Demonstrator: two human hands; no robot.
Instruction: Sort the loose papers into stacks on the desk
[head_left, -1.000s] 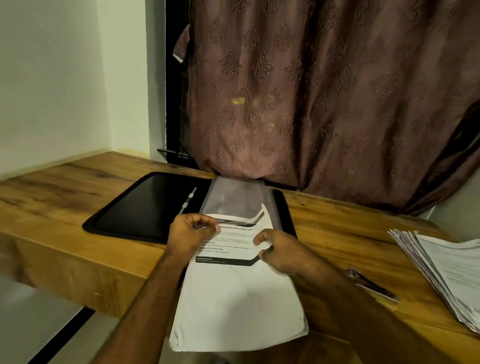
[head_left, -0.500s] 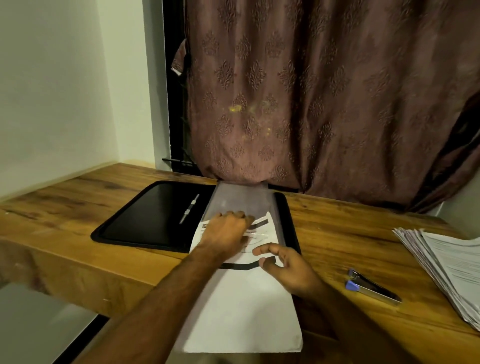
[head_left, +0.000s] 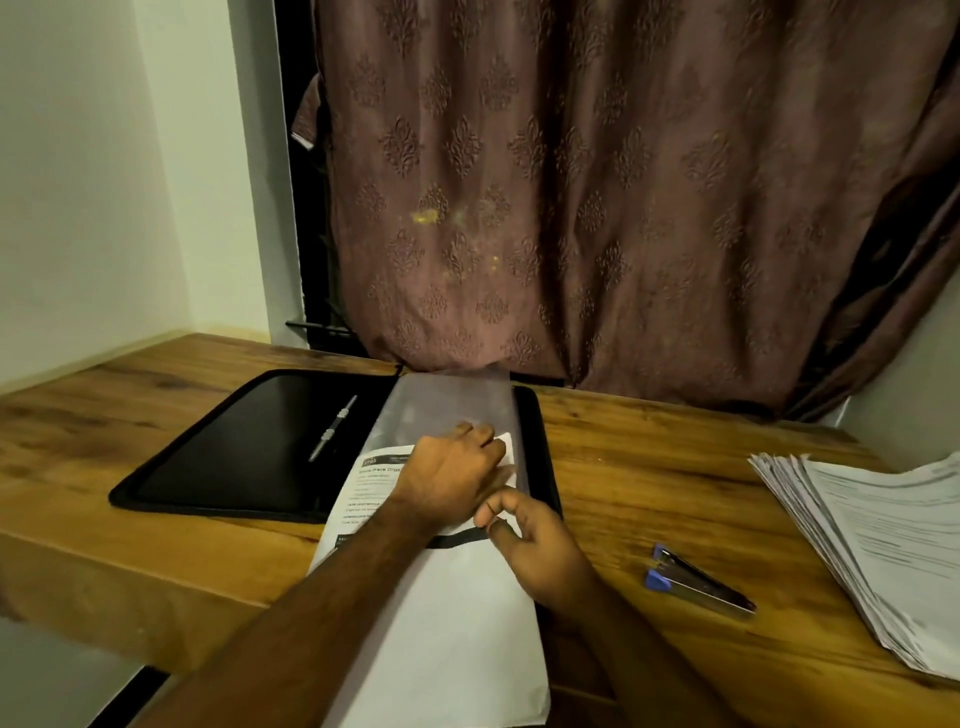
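Wooden desk (head_left: 649, 467) with a warm brown top stands before a dusty pink patterned curtain (head_left: 597, 208), and on it the work goes on. At the middle, the left hand (head_left: 447, 478) lies flat with straight fingers on a white printed sheet with a black band (head_left: 374, 483), pressing it under a clear plastic sleeve (head_left: 447, 400). The right hand (head_left: 530, 545) is just beside it, its fingers curled at the black band; whether it pinches the sheet edge I cannot tell. Below them a plain white paper (head_left: 447, 639) hangs over the desk's near edge. All this rests on an open black zip folder (head_left: 234, 457), where a silver pen (head_left: 332, 428) lies. Further right is a blue and metal stapler (head_left: 696, 577), and at the far right the big stack of loose white papers (head_left: 872, 551) waits, fanned and uneven. I think the overhanging paper can slide to the floor if the pressing hand lifts. The sheet can also crumple inside the sleeve if it is pushed crooked.
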